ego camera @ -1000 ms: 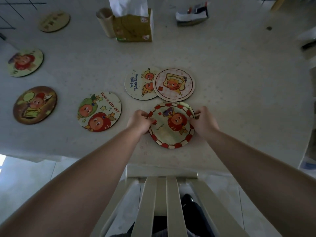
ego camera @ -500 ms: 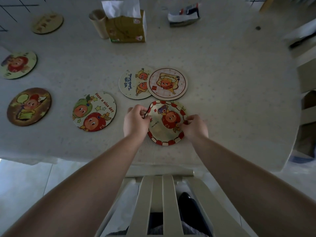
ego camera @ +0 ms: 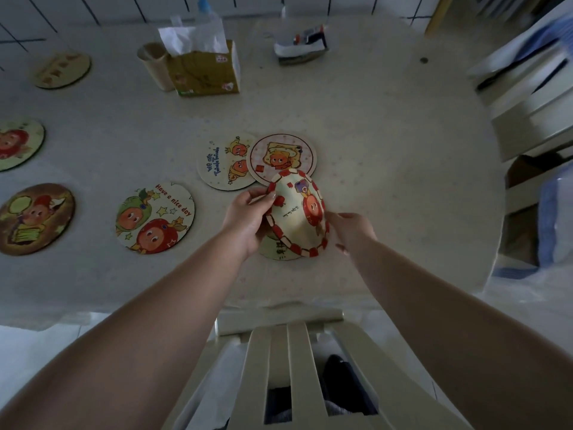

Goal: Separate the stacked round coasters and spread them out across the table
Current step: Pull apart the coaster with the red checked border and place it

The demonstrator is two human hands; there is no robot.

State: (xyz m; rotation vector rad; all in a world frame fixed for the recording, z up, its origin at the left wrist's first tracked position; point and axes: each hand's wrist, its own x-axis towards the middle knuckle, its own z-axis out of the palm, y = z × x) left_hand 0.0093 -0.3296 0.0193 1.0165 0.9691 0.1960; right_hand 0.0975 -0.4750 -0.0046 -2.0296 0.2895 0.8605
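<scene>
My left hand grips the left edge of a round coaster with a red-checked rim and holds it tilted up off the table. Beneath it a pale coaster lies flat, mostly hidden. My right hand is at the lifted coaster's right edge with fingers apart, holding nothing. Just behind lie a pink coaster and a "We are" coaster, overlapping slightly. A "Have a nice day" coaster lies to the left.
Three more coasters lie far left: a brown one, a green-rimmed one and a tan one. A tissue box, paper cup and small pile stand at the back. A chair back is at the table's near edge.
The red-rimmed coaster lay flat on the stack between both hands; my left hand has lifted and tilted it up, uncovering the coaster below. My right hand has let go of its edge.
</scene>
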